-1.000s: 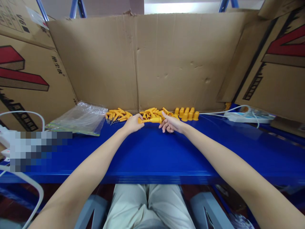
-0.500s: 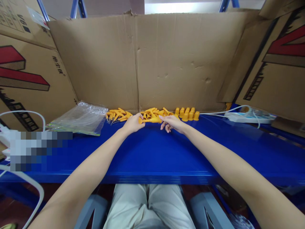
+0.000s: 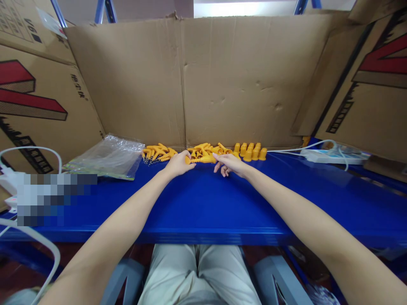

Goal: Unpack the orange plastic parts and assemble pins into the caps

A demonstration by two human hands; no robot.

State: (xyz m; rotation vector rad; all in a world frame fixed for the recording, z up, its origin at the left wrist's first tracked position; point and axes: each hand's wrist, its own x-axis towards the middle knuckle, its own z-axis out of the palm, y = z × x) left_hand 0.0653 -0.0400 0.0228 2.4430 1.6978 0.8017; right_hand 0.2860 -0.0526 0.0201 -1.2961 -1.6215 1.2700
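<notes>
Both my arms reach across the blue table to its far edge. My left hand is closed on one end of a yellow plastic piece that lies crosswise between the hands. My right hand pinches the other end of that piece, its other fingers curled down toward the table. Just behind them lies a heap of yellow plastic parts. A second heap of yellow pieces with small metal screws lies to the left. A row of upright yellow caps stands to the right.
Cardboard sheets wall the table at the back and sides. A pile of clear plastic bags lies at the left. A white power strip with cables sits at the far right; white cables loop at the left edge.
My right hand, which had its forefinger raised over the heap a second ago, has come down and closed on the right end of the yellow piece. My left hand has stayed put.
</notes>
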